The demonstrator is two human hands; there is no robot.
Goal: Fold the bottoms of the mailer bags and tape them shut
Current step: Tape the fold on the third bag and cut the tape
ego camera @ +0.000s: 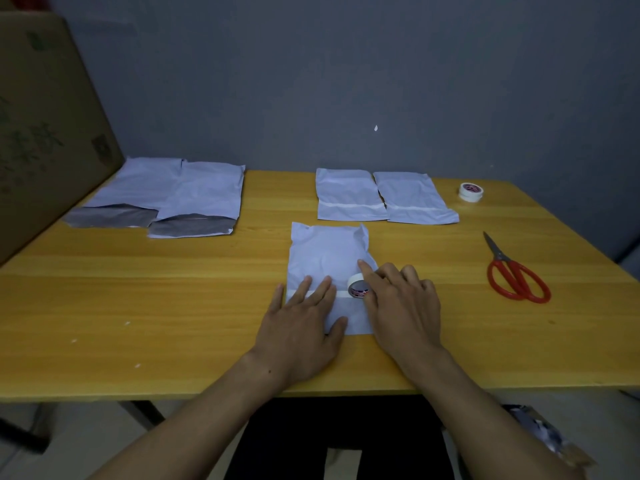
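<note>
The white mailer bag [325, 258] lies flat in the middle of the worktop [173, 299], close to the front edge. There is lots of bare wood to its left. The red scissors [516, 271] sit well apart on the right. The bag's near end looks folded over, with a white tape strip [342, 293] across it. The left grip [301, 327] lies flat with straight fingers, pressing the bag. The right grip [401, 303] is clamped on the tape roll [358, 289] at the bag's right side.
</note>
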